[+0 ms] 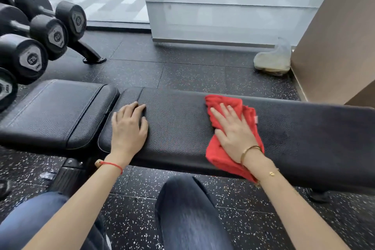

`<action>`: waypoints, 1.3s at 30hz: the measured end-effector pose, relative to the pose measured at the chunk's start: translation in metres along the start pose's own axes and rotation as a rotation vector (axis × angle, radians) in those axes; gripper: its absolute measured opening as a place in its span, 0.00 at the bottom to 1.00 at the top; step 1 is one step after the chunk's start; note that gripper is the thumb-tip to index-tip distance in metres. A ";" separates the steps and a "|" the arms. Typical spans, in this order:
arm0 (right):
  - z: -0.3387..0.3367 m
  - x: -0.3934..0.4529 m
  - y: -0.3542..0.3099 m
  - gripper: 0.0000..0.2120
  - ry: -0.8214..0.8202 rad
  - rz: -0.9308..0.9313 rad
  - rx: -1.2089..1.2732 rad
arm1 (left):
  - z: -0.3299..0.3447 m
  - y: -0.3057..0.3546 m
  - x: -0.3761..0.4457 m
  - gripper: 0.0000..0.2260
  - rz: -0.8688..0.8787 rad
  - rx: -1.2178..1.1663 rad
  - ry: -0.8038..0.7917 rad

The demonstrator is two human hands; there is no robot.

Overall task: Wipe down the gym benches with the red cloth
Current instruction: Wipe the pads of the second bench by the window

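A black padded gym bench (178, 126) runs across the view, with a long back pad in the middle and right and a shorter seat pad (54, 111) at the left. A crumpled red cloth (221, 156) lies on the long pad. My right hand (233, 132) presses flat on top of the cloth, fingers spread and pointing away from me. My left hand (129, 126) rests palm down on the bare pad near its left end, holding nothing, fingers slightly apart.
A rack of black dumbbells (36, 32) stands at the far left, its foot (91, 55) on the speckled rubber floor. A pale bag (274, 59) lies by the tan wall (334, 46) at the right. Frosted glass panels stand behind. My knees are below the bench.
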State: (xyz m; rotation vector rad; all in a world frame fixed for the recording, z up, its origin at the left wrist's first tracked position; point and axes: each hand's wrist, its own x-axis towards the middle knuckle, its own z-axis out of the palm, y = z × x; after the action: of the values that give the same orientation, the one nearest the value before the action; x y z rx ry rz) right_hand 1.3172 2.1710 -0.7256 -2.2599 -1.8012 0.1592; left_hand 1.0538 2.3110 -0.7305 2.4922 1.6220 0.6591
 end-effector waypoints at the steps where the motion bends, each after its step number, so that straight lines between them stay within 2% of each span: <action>1: -0.005 0.001 0.016 0.29 0.011 0.070 -0.002 | 0.001 0.000 0.000 0.20 -0.002 0.004 0.001; 5: -0.013 0.031 0.049 0.28 0.046 0.285 -0.025 | 0.005 0.003 0.000 0.18 -0.039 0.009 0.016; 8: -0.008 0.066 0.031 0.28 0.036 0.315 -0.044 | 0.006 0.004 0.000 0.18 -0.036 0.021 0.024; 13: 0.012 0.102 -0.052 0.28 -0.028 0.073 -0.037 | 0.007 0.003 0.001 0.18 -0.038 0.022 0.033; 17: 0.029 0.090 -0.106 0.28 -0.053 -0.149 -0.011 | 0.006 0.003 0.002 0.18 -0.043 0.020 0.034; 25: 0.028 0.040 -0.089 0.28 -0.057 -0.268 0.039 | 0.006 0.002 0.002 0.18 -0.049 -0.003 0.039; 29: 0.018 0.027 -0.076 0.25 -0.072 -0.229 0.169 | 0.006 0.001 0.001 0.18 -0.044 0.003 0.041; 32: 0.008 0.021 -0.069 0.25 0.006 -0.149 0.372 | 0.007 0.001 0.001 0.18 -0.044 0.007 0.040; 35: 0.003 0.014 -0.059 0.28 0.103 -0.032 0.283 | 0.006 0.003 0.000 0.18 -0.046 0.008 0.031; 39: 0.004 0.003 -0.048 0.37 0.097 0.181 0.087 | 0.005 0.005 -0.002 0.18 -0.030 0.005 0.040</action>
State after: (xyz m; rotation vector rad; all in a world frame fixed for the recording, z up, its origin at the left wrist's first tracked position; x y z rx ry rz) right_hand 1.2717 2.1839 -0.7173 -2.3239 -1.5124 0.1540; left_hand 1.0590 2.3076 -0.7339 2.4687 1.6724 0.7074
